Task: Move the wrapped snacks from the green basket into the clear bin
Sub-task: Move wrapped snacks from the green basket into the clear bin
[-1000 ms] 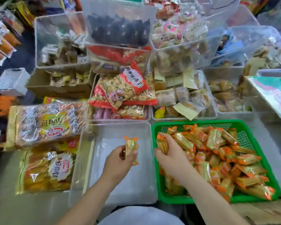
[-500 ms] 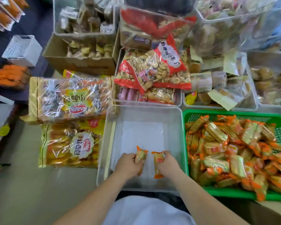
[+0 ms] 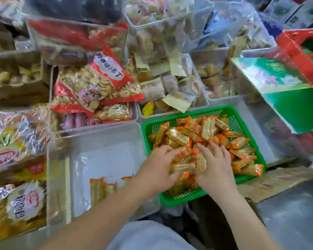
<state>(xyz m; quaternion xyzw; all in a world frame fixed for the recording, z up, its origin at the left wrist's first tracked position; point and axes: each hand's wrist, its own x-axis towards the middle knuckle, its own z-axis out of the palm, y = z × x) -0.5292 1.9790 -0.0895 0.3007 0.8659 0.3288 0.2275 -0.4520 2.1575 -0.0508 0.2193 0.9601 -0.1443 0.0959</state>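
Two spread grips (left hand [image 3: 157,170], right hand [image 3: 214,168]) on wrapped snacks [image 3: 179,137]: squeeze together, dump in 9 o'clock clear bin [image 3: 107,159].

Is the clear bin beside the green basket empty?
No, a few orange-ended wrapped snacks lie at the near end of the clear bin.

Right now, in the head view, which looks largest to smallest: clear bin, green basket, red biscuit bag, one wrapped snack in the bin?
1. clear bin and green basket: alike, unranked.
2. red biscuit bag.
3. wrapped snack.
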